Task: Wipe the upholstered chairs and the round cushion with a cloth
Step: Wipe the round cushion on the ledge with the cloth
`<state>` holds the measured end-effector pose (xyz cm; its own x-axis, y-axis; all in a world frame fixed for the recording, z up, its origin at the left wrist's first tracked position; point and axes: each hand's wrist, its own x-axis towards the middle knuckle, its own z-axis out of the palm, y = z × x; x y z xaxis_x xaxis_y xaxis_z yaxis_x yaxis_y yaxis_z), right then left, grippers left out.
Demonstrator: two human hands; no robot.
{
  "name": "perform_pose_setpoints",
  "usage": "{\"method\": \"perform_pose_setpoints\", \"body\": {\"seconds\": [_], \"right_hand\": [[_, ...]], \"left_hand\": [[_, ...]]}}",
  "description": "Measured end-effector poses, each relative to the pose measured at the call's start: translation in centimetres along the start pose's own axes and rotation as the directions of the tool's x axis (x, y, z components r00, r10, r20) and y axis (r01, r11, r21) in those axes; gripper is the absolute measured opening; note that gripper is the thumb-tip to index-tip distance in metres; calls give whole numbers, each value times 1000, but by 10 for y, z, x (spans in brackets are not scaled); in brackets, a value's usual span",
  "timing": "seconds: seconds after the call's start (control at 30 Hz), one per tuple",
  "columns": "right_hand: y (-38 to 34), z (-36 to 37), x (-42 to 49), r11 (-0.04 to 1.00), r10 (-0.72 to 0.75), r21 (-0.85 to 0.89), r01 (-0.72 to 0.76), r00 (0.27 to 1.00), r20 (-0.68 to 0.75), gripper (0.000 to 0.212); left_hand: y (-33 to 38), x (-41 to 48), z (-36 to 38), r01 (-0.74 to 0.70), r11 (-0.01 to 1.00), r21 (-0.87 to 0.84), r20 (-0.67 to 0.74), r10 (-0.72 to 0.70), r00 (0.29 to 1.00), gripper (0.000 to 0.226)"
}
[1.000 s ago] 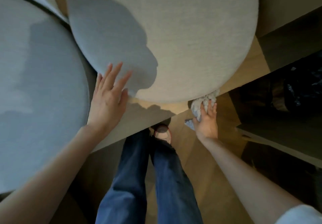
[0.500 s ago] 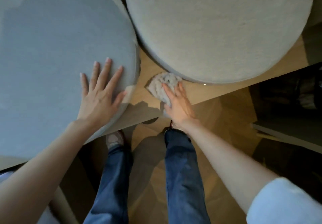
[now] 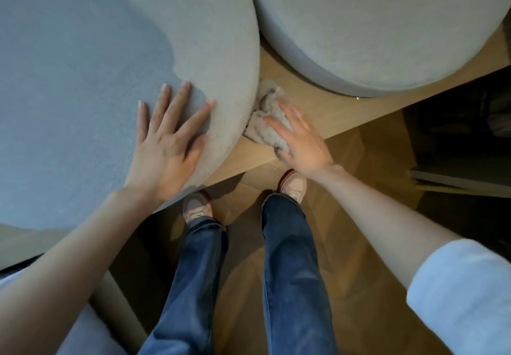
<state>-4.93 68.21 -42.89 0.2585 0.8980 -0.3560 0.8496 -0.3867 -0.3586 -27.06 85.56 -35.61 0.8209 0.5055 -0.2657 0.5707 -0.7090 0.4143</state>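
Now I see the left hand [image 3: 166, 147] lying flat with spread fingers on the grey round cushion [image 3: 83, 92], near its edge at 4 o'clock. The right hand [image 3: 302, 144] presses with straight fingers on the crumpled beige cloth [image 3: 264, 130]. It lies on the wooden platform [image 3: 326, 105] and touches the cushion's side at 3 o'clock; a second cushion [image 3: 373, 22] is at 1 o'clock.

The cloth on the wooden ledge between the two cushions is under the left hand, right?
No. The right hand presses the cloth on the wooden ledge between the two cushions; the left hand lies flat on top of one of them. The head view shows it.
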Motion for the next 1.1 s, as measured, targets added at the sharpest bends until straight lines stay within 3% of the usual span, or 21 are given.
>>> {"method": "perform_pose_setpoints", "body": {"seconds": [0.1,0.2,0.4,0.53,0.63,0.7,0.8,0.87,0.97,1.03,1.1], "right_hand": [[16,-14,9,975,220,36,-218,973,-72,73],[-9,-5,6,948,315,77,-308,943,-104,71],[-99,43,-33,944,304,138,-299,952,-20,70],[-134,62,-48,932,319,163,-324,946,60,68],[-147,60,-60,960,182,177,-217,964,193,63],[-156,48,-68,933,130,296,-206,958,256,60],[-165,13,-79,820,299,479,-313,948,108,54],[-169,-15,-82,796,392,529,-295,917,-78,53],[-182,-50,-71,793,327,595,-127,914,-240,59],[-198,-63,-50,798,233,603,-10,928,-292,61],[-215,-65,-22,831,138,555,39,952,-274,63]], "left_hand": [[1,-13,2,17,1000,25,3,-17,1000,54],[-1,-18,3,2,999,36,-1,-2,1000,53],[-12,-23,-3,-77,997,7,11,76,997,54],[-22,-40,-8,-47,999,-5,1,47,999,53],[-32,-59,-9,-9,1000,-8,6,9,1000,54],[-39,-74,-10,38,999,-25,23,-38,999,56],[-45,-96,-17,164,982,-98,15,-164,986,58],[-48,-109,-24,328,929,-171,-26,-337,941,58],[-55,-128,-30,561,763,-321,-114,-619,777,60],[-62,-137,-33,626,606,-491,-132,-762,634,67],[-71,-144,-35,635,371,-677,-23,-873,487,78]]}}
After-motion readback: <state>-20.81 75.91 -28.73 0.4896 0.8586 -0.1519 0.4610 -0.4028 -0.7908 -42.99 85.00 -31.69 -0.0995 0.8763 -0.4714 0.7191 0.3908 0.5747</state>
